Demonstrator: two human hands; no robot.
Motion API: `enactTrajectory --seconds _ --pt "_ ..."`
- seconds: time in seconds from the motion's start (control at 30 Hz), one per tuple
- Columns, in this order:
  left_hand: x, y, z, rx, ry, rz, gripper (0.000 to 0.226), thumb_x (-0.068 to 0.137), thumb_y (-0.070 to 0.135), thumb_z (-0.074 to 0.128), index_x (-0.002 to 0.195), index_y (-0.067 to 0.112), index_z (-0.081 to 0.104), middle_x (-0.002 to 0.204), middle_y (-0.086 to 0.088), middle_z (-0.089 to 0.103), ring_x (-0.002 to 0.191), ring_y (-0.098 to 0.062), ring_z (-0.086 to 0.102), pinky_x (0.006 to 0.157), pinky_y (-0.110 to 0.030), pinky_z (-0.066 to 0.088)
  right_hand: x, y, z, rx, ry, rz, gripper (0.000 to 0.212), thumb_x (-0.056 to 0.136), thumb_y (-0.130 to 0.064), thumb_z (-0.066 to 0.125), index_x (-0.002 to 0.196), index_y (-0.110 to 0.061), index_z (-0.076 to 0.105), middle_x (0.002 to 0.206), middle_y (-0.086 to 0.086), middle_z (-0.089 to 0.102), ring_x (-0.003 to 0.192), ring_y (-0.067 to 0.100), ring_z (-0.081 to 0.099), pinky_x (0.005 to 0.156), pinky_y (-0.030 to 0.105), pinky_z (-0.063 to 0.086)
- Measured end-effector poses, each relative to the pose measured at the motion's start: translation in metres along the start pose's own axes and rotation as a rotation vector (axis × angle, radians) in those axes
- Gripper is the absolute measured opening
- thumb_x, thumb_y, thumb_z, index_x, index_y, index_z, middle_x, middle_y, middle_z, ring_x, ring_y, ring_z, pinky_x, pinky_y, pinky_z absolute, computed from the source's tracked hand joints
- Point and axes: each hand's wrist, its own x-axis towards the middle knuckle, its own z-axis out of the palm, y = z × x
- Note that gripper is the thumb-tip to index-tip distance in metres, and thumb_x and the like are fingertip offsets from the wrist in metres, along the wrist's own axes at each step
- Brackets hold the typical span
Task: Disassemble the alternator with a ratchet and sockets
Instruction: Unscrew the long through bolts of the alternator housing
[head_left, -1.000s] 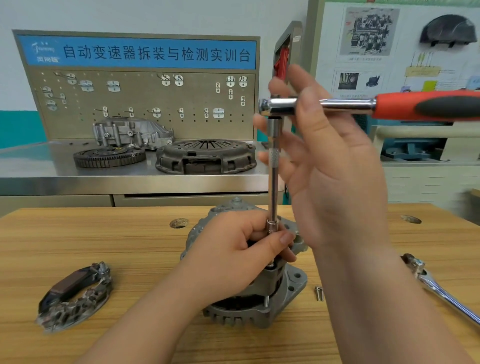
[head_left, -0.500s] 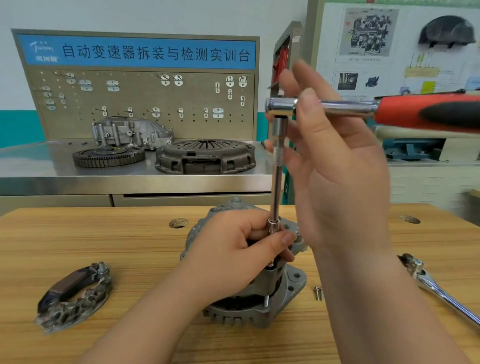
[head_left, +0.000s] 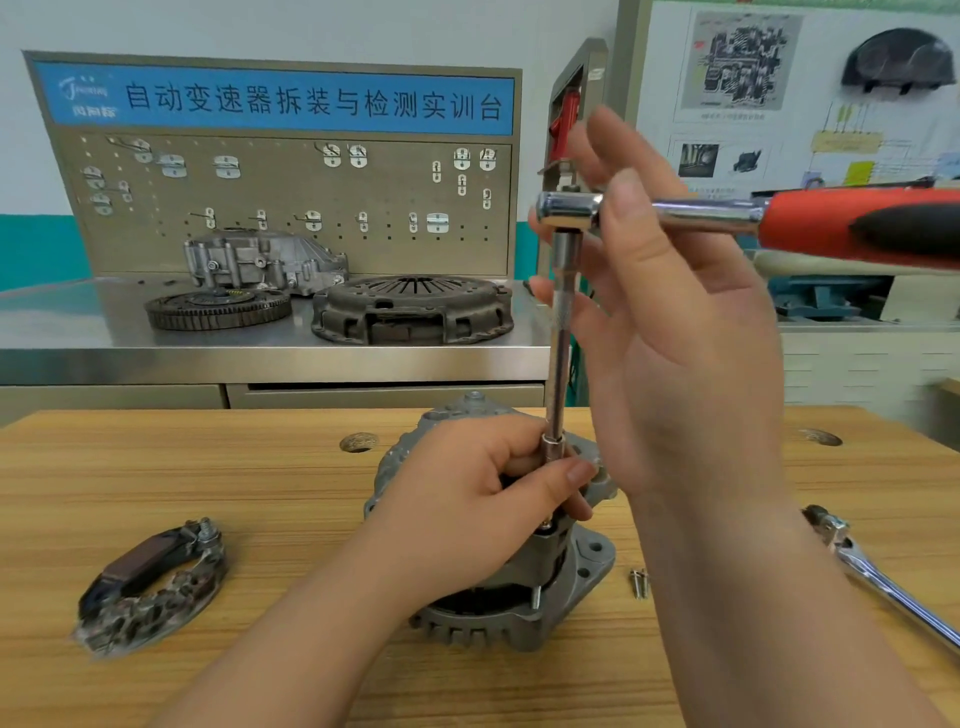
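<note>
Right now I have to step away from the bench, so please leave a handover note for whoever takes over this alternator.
Left hand: grips the socket at the foot of the extension, on top of the alternator, which stands on the wooden table.
Right hand: thumb across the neck of the red-handled ratchet, fingers spread behind its head.
Done: a rectifier-like part lies off to the left; two loose screws lie right of the alternator.
Left: the fastener under the socket is hidden; the housing halves are together. A second ratchet lies far right.
</note>
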Motion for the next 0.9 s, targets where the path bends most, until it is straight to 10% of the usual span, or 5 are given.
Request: enactTrajectory --seconds 0.27,0.47,0.7,0.9 --pt "-0.0004 0.0014 0.0005 -0.004 0.006 0.028 0.02 0.087 0.038 0.053 0.078 0.031 0.069 0.075 0.009 0.074 0.066 -0.026 0.066 0.063 -0.044 0.053 0.0008 -0.0017 -0.0015 0.169 -0.098 0.229 0.039 0.099 -0.044 0.032 0.116 -0.022 0.058 0.099 -0.003 0.075 0.081 0.02 0.073 0.073 0.028 0.055" --pt "0.0002 0.0009 0.0016 0.016 0.007 0.003 0.027 0.083 0.04 0.053 0.084 0.021 0.072 0.076 0.013 0.074 0.075 -0.026 0.069 0.074 -0.048 0.053 0.0004 -0.0006 -0.0005 -0.04 -0.004 -0.042 0.021 0.093 -0.023 0.052 0.107 -0.029 0.067 0.12 -0.004 0.069 0.116 0.024 0.062 0.101 0.042 0.049" --pt "-0.0003 0.0026 0.0002 -0.048 0.017 0.009 0.024 0.087 0.038 0.053 0.081 0.023 0.07 0.078 0.002 0.075 0.074 -0.041 0.066 0.067 -0.057 0.051 0.0014 -0.0026 -0.0024 0.243 -0.113 0.283 0.043 0.103 -0.044 0.023 0.127 -0.023 0.051 0.099 -0.005 0.075 0.086 0.022 0.073 0.074 0.027 0.056" --pt "-0.0005 0.0 0.0003 0.005 0.036 -0.014 0.019 0.094 0.028 0.058 0.086 0.017 0.072 0.077 0.011 0.075 0.075 -0.028 0.069 0.073 -0.048 0.055 -0.0003 0.0014 -0.0002 -0.034 -0.01 0.051 0.027 0.093 -0.032 0.051 0.116 -0.029 0.064 0.12 -0.005 0.069 0.109 0.018 0.066 0.093 0.035 0.052"
